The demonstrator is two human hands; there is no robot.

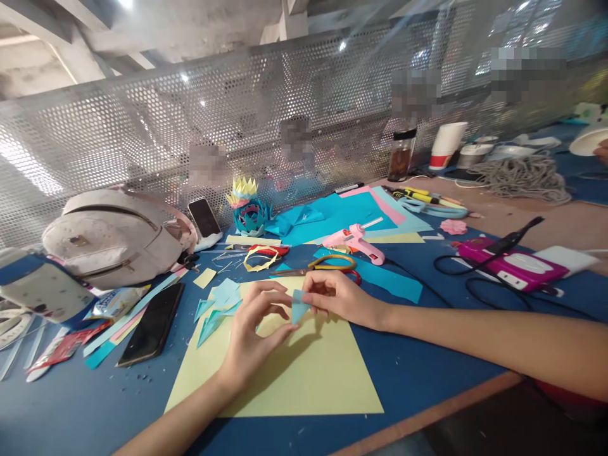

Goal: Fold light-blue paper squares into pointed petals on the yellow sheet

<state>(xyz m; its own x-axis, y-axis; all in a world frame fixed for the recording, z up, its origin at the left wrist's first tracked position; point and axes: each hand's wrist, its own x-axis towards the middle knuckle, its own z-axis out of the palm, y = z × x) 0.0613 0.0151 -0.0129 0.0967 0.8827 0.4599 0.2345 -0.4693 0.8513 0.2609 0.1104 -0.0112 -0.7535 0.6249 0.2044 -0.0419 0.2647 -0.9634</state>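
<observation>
A small light-blue folded paper piece (297, 308) is held up between my hands above a pale yellow sheet (304, 373). My right hand (339, 296) pinches its right edge between thumb and fingers. On the other side, my left hand (256, 329) curves around with thumb and index finger at the paper's left edge and lower tip. Several light-blue folded pieces (223, 301) lie on the sheet's upper left corner, beside my left hand. Scissors with yellow handles (335, 261) lie just beyond my right hand.
A pink glue gun (354, 242) rests near a blue sheet (339, 212). Behind stands a layered paper flower (249, 215). A black phone (154, 326) and a backpack (114, 234) are at left; a magenta power strip (517, 263) with cables sits at right. A perforated metal screen (142, 152) borders the table.
</observation>
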